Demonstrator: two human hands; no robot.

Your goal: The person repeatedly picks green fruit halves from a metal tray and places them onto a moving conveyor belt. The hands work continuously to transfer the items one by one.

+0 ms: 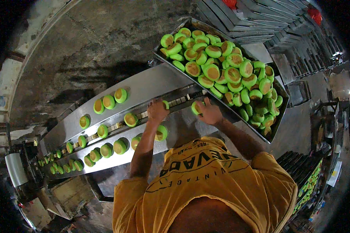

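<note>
Round green buns with browned flat faces lie about both hands. My left hand (158, 111) is over the narrow chain conveyor (179, 101), its fingers closed round a green bun (166, 104) that is partly hidden. To its right, above the near metal ledge, my right hand (210, 112) grips another green bun (196, 108) by its side. A large metal tray (226, 105) heaped with the same buns rests at the conveyor's right end, just beyond my right hand.
Spaced buns (130, 119) stand on the conveyor leftward. More sit in rows on the far metal ledge (155, 79) and near ledge (182, 130). A metal roller (16, 169) is at the far left. Stacked trays (260, 23) fill the upper right; a rack with buns (309, 186) stands lower right.
</note>
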